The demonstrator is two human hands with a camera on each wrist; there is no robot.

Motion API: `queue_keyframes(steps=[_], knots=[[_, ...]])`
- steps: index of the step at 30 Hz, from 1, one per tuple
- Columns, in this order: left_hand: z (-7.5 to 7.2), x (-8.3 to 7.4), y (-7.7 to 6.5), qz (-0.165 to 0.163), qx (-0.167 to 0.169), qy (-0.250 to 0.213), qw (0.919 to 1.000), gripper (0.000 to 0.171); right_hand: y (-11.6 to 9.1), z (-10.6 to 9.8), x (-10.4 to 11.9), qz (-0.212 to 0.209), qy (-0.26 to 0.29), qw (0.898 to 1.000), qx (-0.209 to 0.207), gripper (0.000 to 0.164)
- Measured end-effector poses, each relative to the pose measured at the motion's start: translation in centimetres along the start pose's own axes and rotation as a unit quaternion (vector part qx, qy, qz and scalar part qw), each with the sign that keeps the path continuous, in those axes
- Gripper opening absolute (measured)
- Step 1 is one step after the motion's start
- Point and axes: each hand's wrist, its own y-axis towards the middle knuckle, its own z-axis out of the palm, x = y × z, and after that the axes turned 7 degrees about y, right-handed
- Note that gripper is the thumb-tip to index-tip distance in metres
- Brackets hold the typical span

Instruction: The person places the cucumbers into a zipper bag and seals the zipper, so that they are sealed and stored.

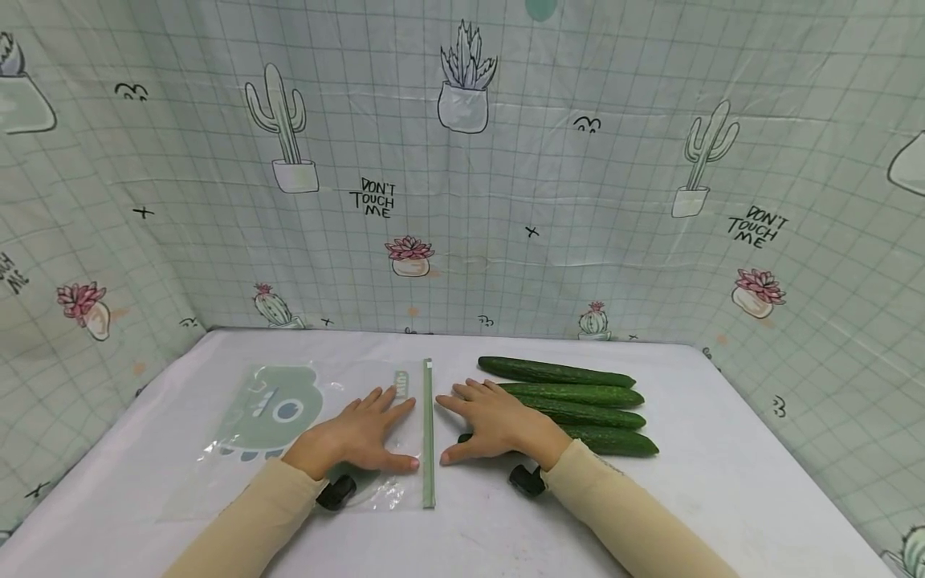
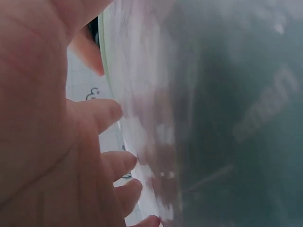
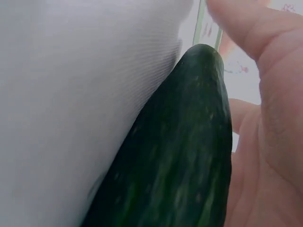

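A clear zip bag (image 1: 285,405) printed with a pale green one-eyed cartoon lies flat on the left of the table, its green closure strip (image 1: 429,433) toward the middle. Over the bag, my left hand (image 1: 361,433) is spread with straight fingers; in the left wrist view its fingertips meet the clear film (image 2: 147,109). My right hand (image 1: 499,421), fingers extended, lies over the near ends of several dark green cucumbers (image 1: 614,440). One cucumber's tip (image 3: 189,123) shows beside the palm in the right wrist view. Neither hand grips anything.
The cucumbers lie side by side, the farthest one (image 1: 556,372) toward the back. A white cloth covers the table (image 1: 477,530). Behind and beside it hangs a grid-patterned curtain (image 1: 506,185) with cactus drawings. Dark wrist devices (image 1: 336,492) sit under both wrists.
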Motion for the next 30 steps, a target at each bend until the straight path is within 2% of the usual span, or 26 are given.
queue_keyframes(steps=[9, 12, 19, 26, 30], knots=[[-0.1, 0.5, -0.4, -0.025, 0.026, 0.002, 0.9993, 0.097, 1.3, -0.1, 1.0, 0.015, -0.001, 1.0, 0.02, 0.086], [-0.2, 0.7, -0.5, -0.021, 0.025, -0.003, 0.9995, 0.097, 1.6, -0.1, 1.3, 0.018, 0.001, 0.999, 0.029, 0.085], [-0.1, 0.9, -0.1, 0.009, -0.01, -0.019, 0.9997, 0.095, 1.9, -0.1, 1.9, 0.029, 0.0, 0.999, 0.037, 0.083], [0.0, 0.6, -0.3, 0.004, 0.013, -0.016, 0.9998, 0.094, 2.1, -0.1, 2.5, 0.047, 0.009, 0.998, 0.036, 0.08], [0.0, 0.7, -0.3, -0.004, 0.014, -0.013, 0.9998, 0.094, 2.3, -0.1, 2.6, 0.052, 0.014, 0.998, 0.033, 0.079]])
